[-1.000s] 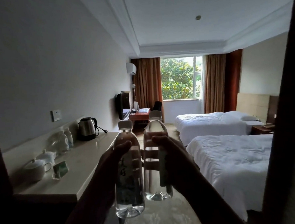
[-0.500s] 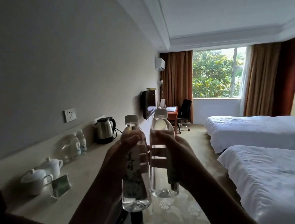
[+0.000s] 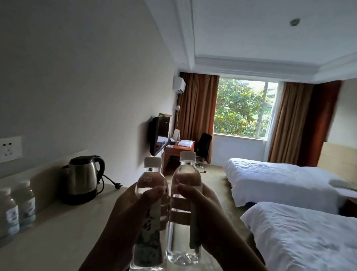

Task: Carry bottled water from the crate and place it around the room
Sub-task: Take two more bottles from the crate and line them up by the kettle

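Two clear water bottles with white caps stand upright side by side in front of me. My left hand point(image 3: 126, 215) grips the left bottle point(image 3: 148, 247), which carries a printed label. My right hand point(image 3: 205, 214) grips the right bottle point(image 3: 183, 243) around its middle. Both bottles hang in the air beside the counter's point(image 3: 55, 243) right edge. Two more bottles point(image 3: 14, 210) stand on the counter at the far left, against the back ledge. The crate is out of view.
A steel electric kettle point(image 3: 81, 178) with its loose cord sits on the counter. A wall socket point(image 3: 6, 150) is above the ledge. Two white beds point(image 3: 313, 238) fill the right side. A wall TV, a desk point(image 3: 179, 150) and a black chair stand near the window.
I have walked further into the room along the counter. The kettle and counter bottles are now closer and lower left; the teapots have left the view. Both hands keep holding their bottles.
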Action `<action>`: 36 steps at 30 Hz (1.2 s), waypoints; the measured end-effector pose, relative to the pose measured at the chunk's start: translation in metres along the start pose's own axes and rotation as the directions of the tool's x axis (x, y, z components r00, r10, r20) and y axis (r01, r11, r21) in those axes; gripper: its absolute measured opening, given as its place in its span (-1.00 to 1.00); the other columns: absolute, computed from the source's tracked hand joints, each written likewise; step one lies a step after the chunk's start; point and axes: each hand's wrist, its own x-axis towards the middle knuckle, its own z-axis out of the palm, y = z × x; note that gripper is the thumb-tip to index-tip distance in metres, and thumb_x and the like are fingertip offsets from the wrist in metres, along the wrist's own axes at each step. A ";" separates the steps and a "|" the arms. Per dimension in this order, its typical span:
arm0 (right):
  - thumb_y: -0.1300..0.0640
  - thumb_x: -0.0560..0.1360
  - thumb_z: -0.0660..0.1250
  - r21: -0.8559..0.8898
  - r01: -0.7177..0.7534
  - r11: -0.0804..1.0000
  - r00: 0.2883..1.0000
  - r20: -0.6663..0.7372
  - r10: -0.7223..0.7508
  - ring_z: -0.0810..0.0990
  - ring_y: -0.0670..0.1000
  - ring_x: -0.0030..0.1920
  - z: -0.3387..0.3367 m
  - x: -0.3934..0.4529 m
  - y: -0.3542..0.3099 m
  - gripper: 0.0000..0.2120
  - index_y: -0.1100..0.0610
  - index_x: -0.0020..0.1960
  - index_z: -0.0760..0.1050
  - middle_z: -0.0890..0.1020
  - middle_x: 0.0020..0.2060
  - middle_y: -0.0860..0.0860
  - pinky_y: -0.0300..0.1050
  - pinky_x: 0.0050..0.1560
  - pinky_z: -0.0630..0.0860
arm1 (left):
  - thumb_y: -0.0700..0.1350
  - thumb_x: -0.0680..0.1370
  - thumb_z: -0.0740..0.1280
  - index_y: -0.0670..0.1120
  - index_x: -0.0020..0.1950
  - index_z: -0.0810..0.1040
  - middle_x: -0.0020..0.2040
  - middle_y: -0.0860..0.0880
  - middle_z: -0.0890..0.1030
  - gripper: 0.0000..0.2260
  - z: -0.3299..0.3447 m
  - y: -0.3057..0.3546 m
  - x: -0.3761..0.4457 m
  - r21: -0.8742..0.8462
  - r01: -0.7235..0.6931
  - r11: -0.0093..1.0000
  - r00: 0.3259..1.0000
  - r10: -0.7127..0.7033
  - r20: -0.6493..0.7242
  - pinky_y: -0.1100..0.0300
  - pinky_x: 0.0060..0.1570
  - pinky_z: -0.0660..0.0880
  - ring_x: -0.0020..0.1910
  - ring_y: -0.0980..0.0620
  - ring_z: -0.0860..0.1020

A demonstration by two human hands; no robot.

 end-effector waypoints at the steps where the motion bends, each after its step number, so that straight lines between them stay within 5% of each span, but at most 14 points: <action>1: 0.08 0.36 0.43 0.003 -0.002 1.000 1.000 -0.007 0.002 0.68 0.15 -0.16 -0.004 0.013 0.005 -0.60 0.21 0.15 0.55 0.67 -0.14 0.16 0.04 -0.15 0.64 | 0.22 0.21 0.40 0.04 -0.06 0.65 -0.10 -0.16 0.72 -0.60 -0.001 -0.003 0.011 -0.007 0.000 1.000 1.000 0.000 -0.012 0.08 -0.23 0.61 -0.13 -0.14 0.71; 7: 0.12 0.44 0.44 0.018 -0.028 0.999 0.999 0.019 0.028 0.71 0.15 -0.14 -0.016 0.087 0.035 -0.67 0.21 0.16 0.54 0.69 -0.09 0.20 -0.02 -0.20 0.65 | 0.22 0.28 0.41 0.00 0.01 0.61 -0.08 -0.19 0.70 -0.58 -0.025 -0.038 0.070 0.037 0.017 0.999 0.998 -0.014 -0.062 -0.09 -0.14 0.61 -0.09 -0.21 0.69; 13: 0.20 0.50 0.39 0.051 -0.075 0.996 0.992 0.105 0.070 0.70 0.25 -0.07 -0.018 0.162 0.080 -0.84 0.16 0.08 0.58 0.70 -0.02 0.27 0.12 -0.09 0.66 | 0.05 0.36 0.38 0.01 -0.07 0.63 -0.18 -0.11 0.70 -0.79 -0.046 -0.064 0.105 0.103 0.018 0.994 0.972 0.006 -0.234 0.17 -0.27 0.58 -0.21 -0.06 0.68; 18: 0.22 0.50 0.40 0.125 -0.143 0.982 0.953 0.285 0.102 0.70 0.28 -0.05 -0.005 0.227 0.120 -0.85 0.18 0.07 0.60 0.68 -0.01 0.31 0.15 -0.09 0.64 | -0.12 0.42 0.35 -0.10 -0.05 0.59 -0.23 -0.10 0.63 -0.86 -0.065 -0.080 0.132 0.203 0.000 0.979 0.903 0.087 -0.421 0.17 -0.33 0.58 -0.27 -0.04 0.61; 26: 0.17 0.39 0.40 0.181 -0.250 0.951 0.748 0.659 0.071 0.71 0.27 0.01 0.042 0.286 0.176 -0.67 0.21 0.14 0.55 0.70 -0.01 0.26 0.13 -0.09 0.67 | -0.19 0.29 0.55 -0.04 0.03 0.62 -0.07 -0.08 0.72 -0.66 -0.101 -0.114 0.125 0.304 0.089 0.948 0.676 0.167 -0.718 0.11 -0.08 0.59 -0.04 -0.05 0.69; 31: 0.09 0.27 0.50 0.147 -0.285 0.947 0.648 0.758 0.078 0.71 0.26 0.01 0.087 0.291 0.211 -0.51 0.17 0.16 0.53 0.68 0.01 0.25 0.30 -0.01 0.65 | 0.00 0.19 0.57 -0.03 0.09 0.59 0.01 -0.13 0.70 -0.50 -0.134 -0.135 0.109 0.361 0.165 0.918 0.426 0.264 -0.865 -0.04 0.03 0.60 0.02 -0.09 0.68; 36: 0.07 0.22 0.54 0.140 -0.241 0.960 0.630 0.775 0.046 0.72 0.15 -0.09 0.132 0.304 0.256 -0.48 0.19 0.12 0.51 0.68 -0.09 0.18 0.19 -0.09 0.68 | -0.06 0.32 0.56 0.01 0.10 0.60 0.02 -0.12 0.70 -0.63 -0.187 -0.158 0.094 0.409 0.238 0.881 0.365 0.309 -0.878 -0.10 0.05 0.60 0.03 -0.16 0.67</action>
